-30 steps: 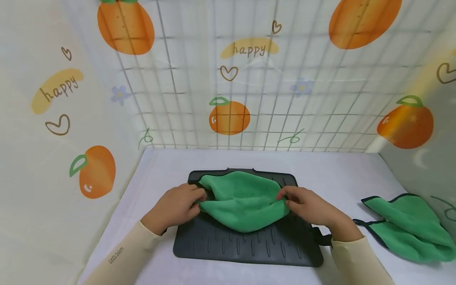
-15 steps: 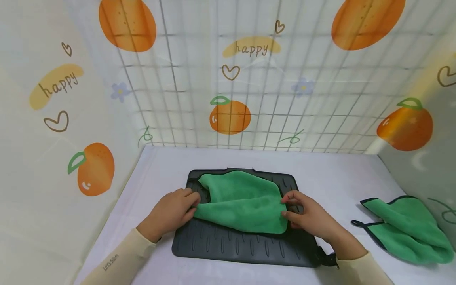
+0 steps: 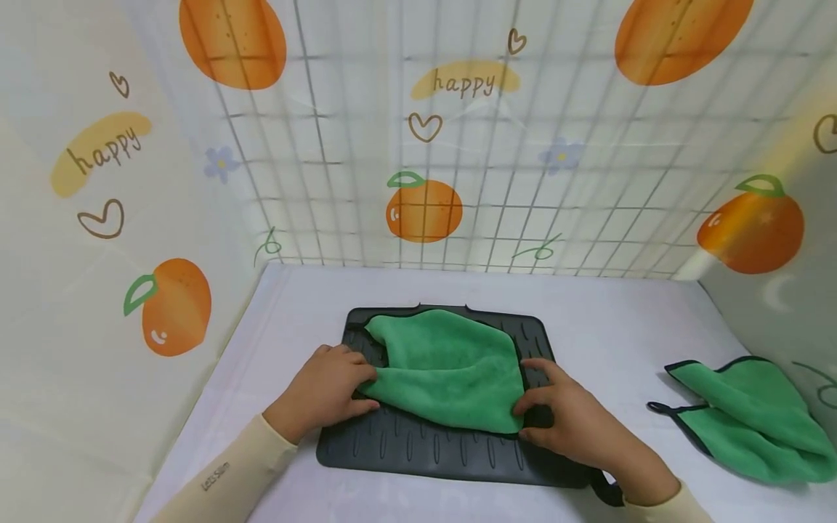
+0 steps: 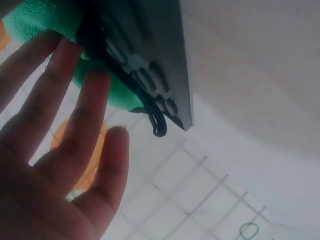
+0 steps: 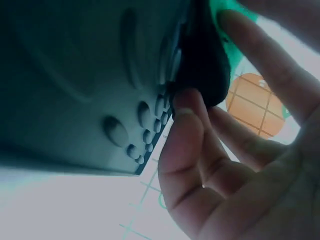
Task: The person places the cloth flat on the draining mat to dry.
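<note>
A green towel (image 3: 451,392) with a dark hem lies on a black ribbed mat (image 3: 418,457), its near part folded up over the rest. My left hand (image 3: 330,388) touches the towel's left end, thumb and fingers spread; in the left wrist view its fingers (image 4: 92,105) reach out fairly straight beside the dark hem. At the towel's right edge, my right hand (image 3: 575,414) has its thumb by the near corner and other fingers along the side. The right wrist view shows its thumb and a finger pinching the dark hem (image 5: 205,60). The towel's dark hanging loop (image 4: 157,125) sticks out past the fold.
A second green towel (image 3: 758,421) with a dark hem and loop lies loosely folded on the white table (image 3: 621,312) at the right. A white wall with grid lines and printed oranges (image 3: 425,211) stands behind, with side walls left and right.
The towel's near right corner has come down and outward, so the fold lies flatter and squarer. My right hand has moved nearer along the edge; the left hand's fingers have loosened.
</note>
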Motion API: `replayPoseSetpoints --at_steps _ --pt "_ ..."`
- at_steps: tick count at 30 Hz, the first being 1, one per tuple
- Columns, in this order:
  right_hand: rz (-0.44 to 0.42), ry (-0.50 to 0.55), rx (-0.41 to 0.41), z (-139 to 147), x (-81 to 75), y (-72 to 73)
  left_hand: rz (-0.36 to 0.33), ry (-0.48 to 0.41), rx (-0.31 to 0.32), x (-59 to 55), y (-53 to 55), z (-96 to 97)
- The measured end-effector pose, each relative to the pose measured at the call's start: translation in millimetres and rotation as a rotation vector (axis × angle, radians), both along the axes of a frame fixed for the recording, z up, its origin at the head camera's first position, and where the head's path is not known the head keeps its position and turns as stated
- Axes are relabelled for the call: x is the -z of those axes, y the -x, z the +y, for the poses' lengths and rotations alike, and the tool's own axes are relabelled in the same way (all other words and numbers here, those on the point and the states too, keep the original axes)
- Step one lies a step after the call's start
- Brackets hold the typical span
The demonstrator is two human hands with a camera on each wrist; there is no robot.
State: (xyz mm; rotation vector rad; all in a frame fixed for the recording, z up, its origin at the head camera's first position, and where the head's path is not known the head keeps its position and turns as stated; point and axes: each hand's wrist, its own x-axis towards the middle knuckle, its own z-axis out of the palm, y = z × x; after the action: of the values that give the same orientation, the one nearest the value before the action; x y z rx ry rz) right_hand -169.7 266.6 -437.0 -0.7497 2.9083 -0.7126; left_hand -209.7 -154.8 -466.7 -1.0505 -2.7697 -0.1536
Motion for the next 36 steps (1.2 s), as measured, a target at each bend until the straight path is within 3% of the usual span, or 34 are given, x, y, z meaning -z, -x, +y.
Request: replayPoseSetpoints --at_steps 8,13,19,23,31,36 --pt "0.024 -0.090 -0.043 -1 2.8 -0.1 0.093 0.038 0.059 -2.8 -0.2 1.3" --pt "0.050 -0.089 -0.094 -1 2.3 -1.2 0.113 0.030 0.056 -2.4 -0.5 -0.4" --pt "0.083 -0.116 -0.142 -1 3.1 -2.4 0.092 -0.028 0.057 -0.8 -1.9 -4.0" --pt "0.083 -0.137 -0.135 -3 3.6 -2.8 0.083 -0.068 0.081 -3.2 -4.2 -6.3" --pt "0.153 -0.160 -0.151 -6 2.8 -6.7 0.008 -0.073 0.115 -10.2 -9.5 -11.3" --pt "0.197 -0.144 -0.132 1 -1.3 -13.6 -0.023 -0.121 0.138 -14.0 -11.8 -10.1"
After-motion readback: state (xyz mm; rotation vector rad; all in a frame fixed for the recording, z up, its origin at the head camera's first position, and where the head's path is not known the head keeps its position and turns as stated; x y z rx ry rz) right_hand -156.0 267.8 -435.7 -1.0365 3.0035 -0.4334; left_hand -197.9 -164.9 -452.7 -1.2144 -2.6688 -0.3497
